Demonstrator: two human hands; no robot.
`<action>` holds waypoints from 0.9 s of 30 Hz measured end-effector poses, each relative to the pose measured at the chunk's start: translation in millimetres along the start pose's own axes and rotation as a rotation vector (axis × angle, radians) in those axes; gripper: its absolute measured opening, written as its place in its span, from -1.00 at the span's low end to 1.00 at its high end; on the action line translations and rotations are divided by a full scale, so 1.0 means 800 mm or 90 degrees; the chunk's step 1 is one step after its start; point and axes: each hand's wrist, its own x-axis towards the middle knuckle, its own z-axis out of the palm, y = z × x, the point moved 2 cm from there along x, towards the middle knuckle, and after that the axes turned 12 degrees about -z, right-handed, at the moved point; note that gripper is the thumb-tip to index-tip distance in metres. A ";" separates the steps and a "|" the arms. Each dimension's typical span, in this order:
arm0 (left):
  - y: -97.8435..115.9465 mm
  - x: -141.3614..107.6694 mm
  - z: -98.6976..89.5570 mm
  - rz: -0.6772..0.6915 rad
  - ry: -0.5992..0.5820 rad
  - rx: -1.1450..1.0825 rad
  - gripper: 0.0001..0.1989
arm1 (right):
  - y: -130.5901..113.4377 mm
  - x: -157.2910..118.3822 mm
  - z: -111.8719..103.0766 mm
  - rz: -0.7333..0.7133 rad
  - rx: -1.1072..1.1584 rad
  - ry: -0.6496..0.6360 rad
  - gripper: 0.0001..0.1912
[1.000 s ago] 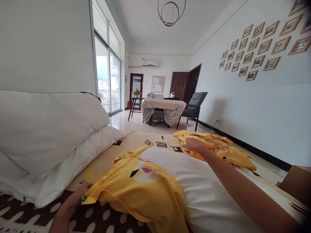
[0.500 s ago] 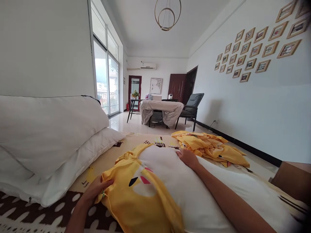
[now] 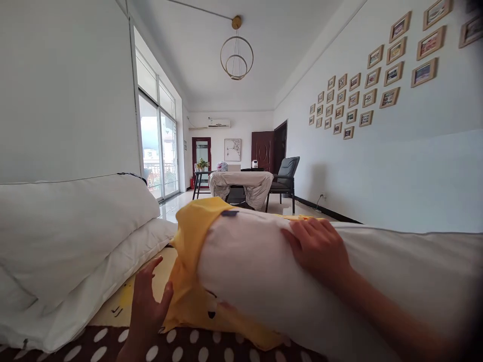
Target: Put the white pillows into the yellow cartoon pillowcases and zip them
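A long white pillow point(image 3: 249, 256) is raised in front of me, its left end partly inside a yellow pillowcase point(image 3: 190, 241) with a cartoon print. My right hand point(image 3: 320, 246) grips the pillow's upper edge, fingers bunching the white fabric. Just left of the pillowcase is my left hand point(image 3: 149, 296), open, thumb and fingers apart, holding nothing. Part of the pillowcase lies under the pillow, with a dark printed spot showing.
Two more white pillows point(image 3: 75, 231) are stacked at the left on the patterned bedding point(image 3: 101, 347). Yellow fabric point(image 3: 302, 217) peeks out behind the raised pillow. Farther off stand a covered table point(image 3: 241, 178) and a black chair point(image 3: 286, 181).
The pillow has been lifted from the bed by my right hand. My left hand has let go of the yellow pillowcase, which has slipped back toward the pillow's left end. The view has tilted up.
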 end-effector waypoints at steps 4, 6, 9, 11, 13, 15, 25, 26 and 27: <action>0.108 -0.003 0.015 0.203 -0.082 0.130 -0.48 | -0.036 -0.037 -0.011 -0.133 0.103 0.012 -0.74; 0.140 0.010 0.034 0.223 -0.128 0.237 -0.41 | -0.039 -0.047 -0.015 -0.135 0.123 0.018 -0.77; 0.155 0.039 0.058 0.177 -0.166 0.316 -0.48 | -0.035 -0.047 -0.021 -0.135 0.130 -0.005 -0.82; 0.157 0.056 0.066 0.142 -0.195 0.340 -0.65 | -0.034 -0.039 -0.023 -0.124 0.125 -0.045 -0.85; 0.158 0.067 0.068 0.103 -0.208 0.336 -0.75 | -0.036 -0.025 -0.023 -0.088 0.136 -0.091 -0.84; 0.162 0.070 0.068 0.065 -0.197 0.312 -0.79 | -0.043 -0.005 -0.019 -0.084 0.185 -0.145 -0.69; 0.175 0.086 0.102 0.043 -0.202 0.301 -0.89 | -0.067 0.045 0.022 -0.272 0.422 -0.322 -0.33; 0.179 0.089 0.110 0.044 -0.215 0.302 -0.87 | -0.065 0.043 0.022 -0.275 0.433 -0.321 -0.33; 0.183 0.092 0.119 0.045 -0.228 0.301 -0.86 | -0.063 0.040 0.022 -0.276 0.440 -0.321 -0.32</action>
